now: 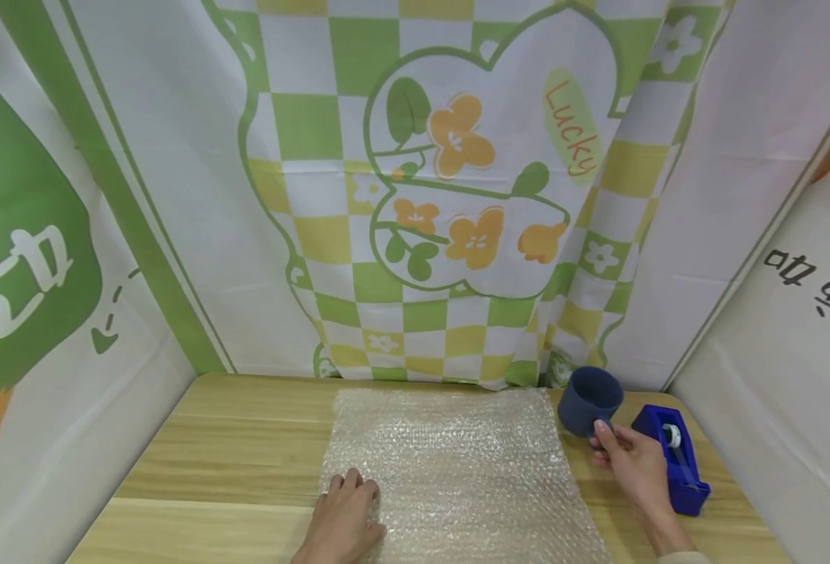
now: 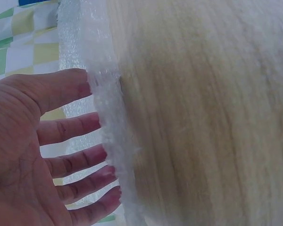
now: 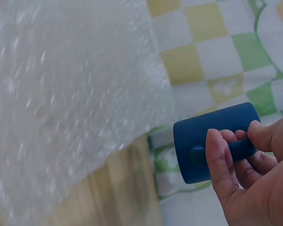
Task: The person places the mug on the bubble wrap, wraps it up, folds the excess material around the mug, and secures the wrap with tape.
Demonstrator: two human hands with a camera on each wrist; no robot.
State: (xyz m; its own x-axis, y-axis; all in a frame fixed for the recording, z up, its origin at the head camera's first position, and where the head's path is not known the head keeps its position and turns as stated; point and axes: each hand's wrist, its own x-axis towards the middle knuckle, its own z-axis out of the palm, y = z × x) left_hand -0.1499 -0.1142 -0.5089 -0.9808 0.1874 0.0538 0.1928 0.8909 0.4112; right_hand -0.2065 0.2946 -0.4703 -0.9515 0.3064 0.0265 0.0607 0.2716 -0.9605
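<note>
A dark blue mug (image 1: 590,401) is at the back right of the table, to the right of the bubble wrap. My right hand (image 1: 633,464) grips it by the handle; in the right wrist view the fingers curl round the mug's handle (image 3: 243,149). A sheet of bubble wrap (image 1: 450,462) lies flat in the middle of the table. On its left edge rests my left hand (image 1: 344,517), fingers spread. The left wrist view shows the fingertips of that hand (image 2: 52,146) touching the bubble wrap's edge (image 2: 108,94), with fingers fairly straight.
A blue tape dispenser (image 1: 674,462) with a roll of tape stands right beside my right hand. The wooden table (image 1: 232,446) ends at a checkered green and yellow curtain (image 1: 450,329) at the back. Printed cloth walls (image 1: 774,352) rise on both sides.
</note>
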